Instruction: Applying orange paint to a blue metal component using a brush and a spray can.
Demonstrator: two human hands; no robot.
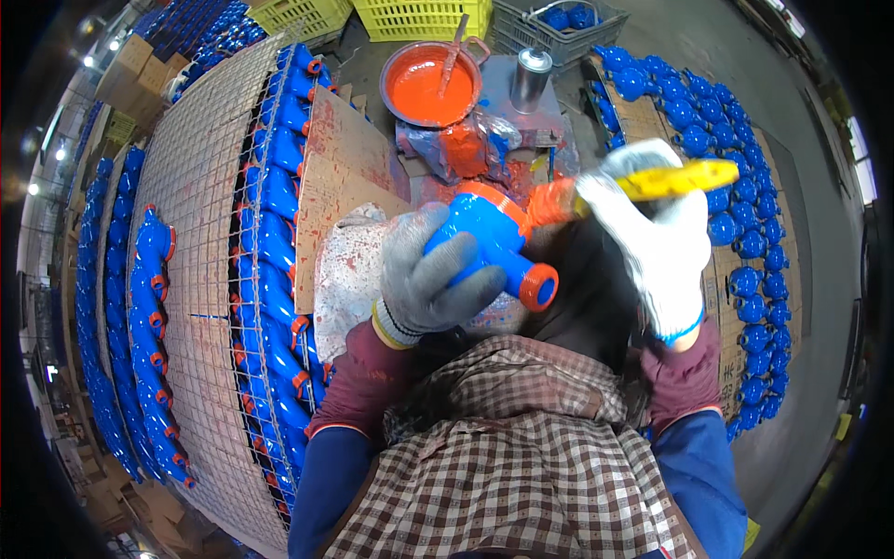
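Observation:
My left hand (426,275), in a grey glove, is wrapped round a blue pipe fitting (482,238) with a short side branch. Orange coats the fitting's upper rim and the end of the branch. In a white glove, my right hand (659,238) grips the yellow handle of a paintbrush (684,179). The brush's orange bristles meet the fitting's right side by the orange rim, and the handle points right. Beyond the hands, a metal pan (386,88) holds orange paint (417,91) and a stirring stick (453,58).
A metal can (532,79) stands right of the pan on a paint-smeared stand (503,130). Blue fittings with orange rims (277,191) line a wire mesh rack (200,233) at left. More blue fittings (745,219) sit on cardboard at right. Yellow crates (424,20) stand behind.

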